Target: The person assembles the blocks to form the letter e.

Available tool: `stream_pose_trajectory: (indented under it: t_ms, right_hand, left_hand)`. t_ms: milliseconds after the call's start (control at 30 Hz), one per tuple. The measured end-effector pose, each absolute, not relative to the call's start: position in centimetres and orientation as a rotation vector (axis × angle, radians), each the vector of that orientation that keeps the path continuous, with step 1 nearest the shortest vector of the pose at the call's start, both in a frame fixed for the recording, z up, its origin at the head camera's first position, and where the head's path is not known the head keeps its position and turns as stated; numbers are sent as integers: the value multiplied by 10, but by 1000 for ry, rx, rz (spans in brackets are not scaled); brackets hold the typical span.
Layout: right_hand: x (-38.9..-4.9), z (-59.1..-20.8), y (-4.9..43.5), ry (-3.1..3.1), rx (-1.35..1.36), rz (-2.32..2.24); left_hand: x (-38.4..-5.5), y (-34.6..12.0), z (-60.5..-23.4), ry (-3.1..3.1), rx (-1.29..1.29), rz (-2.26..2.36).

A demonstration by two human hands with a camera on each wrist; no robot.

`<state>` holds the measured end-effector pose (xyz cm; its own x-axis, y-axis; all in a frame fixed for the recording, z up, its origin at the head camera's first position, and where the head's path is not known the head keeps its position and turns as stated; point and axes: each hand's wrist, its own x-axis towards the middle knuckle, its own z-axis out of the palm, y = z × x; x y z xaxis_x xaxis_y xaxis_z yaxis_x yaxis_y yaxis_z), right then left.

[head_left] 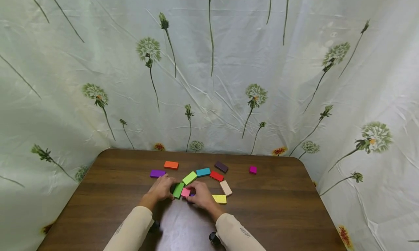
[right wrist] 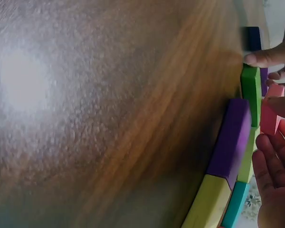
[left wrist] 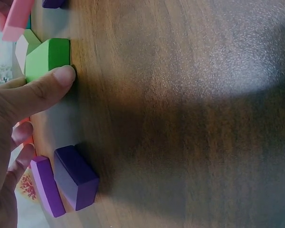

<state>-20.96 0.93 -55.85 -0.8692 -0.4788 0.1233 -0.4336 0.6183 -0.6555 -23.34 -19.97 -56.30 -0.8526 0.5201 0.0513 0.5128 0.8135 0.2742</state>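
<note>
My left hand [head_left: 160,188] holds a green block [left wrist: 48,59] lying on the table, thumb at its near end and a finger behind it. A pink block [right wrist: 271,109] is pinched between thumb and fingers of my right hand [head_left: 201,195], raised above the tabletop. Past the green block, a lime block [head_left: 189,178], a blue block [head_left: 203,172], a red block [head_left: 216,176] and a beige block [head_left: 226,188] form a curve. Partly hidden under my right hand, a purple block [right wrist: 231,137] meets a yellow block [right wrist: 206,202] end to end.
Beside my left hand lie a violet block [head_left: 158,173] and a dark navy block [left wrist: 76,178]. An orange block [head_left: 171,165], a dark brown block [head_left: 221,166] and a magenta block [head_left: 253,170] sit farther back. A patterned curtain [head_left: 209,98] hangs behind the wooden table [head_left: 278,214].
</note>
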Motion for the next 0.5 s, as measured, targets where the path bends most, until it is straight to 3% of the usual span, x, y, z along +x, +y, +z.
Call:
stream_pose_trajectory:
  t_ms: [500]
  right_hand:
    - [-208, -562, 3, 2745, -810, -927]
  left_hand:
    - [-232, -196, -558, 2955, 809, 390]
